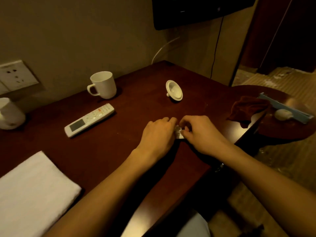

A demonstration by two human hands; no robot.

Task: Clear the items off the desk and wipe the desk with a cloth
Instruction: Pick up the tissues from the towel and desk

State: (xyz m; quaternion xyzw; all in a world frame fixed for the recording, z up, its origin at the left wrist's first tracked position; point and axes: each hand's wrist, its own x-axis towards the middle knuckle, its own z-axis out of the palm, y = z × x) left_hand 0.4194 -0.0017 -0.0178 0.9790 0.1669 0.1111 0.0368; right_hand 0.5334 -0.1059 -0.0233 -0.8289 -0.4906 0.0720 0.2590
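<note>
1. While both hands meet mid-desk, I see the left hand and right hand with fingers curled in on a small pale crumpled wrapper, pinched between them just above or on the desk; can't tell which.
2. Wrapper mostly hidden by the fingers; can't tell what it is beyond silvery-white.
3. White remote lies flat, left of the hands, well apart, screen end toward me.
4. White mug stands upright beyond the remote, near the wall, handle to the left.
5. White cup lid lies tilted on its side, beyond the hands, knob at its lower left.
6. Second white cup at far left edge, partly cut off.
7. Folded white towel on the near left corner of the desk.
8. Dark red cloth bunched at the desk's right edge, drooping over it.
9. Round side table right of the desk carries a blue tray-like bar and a pale round object, blurred.
10. Wall socket at left, dark TV above.
</note>
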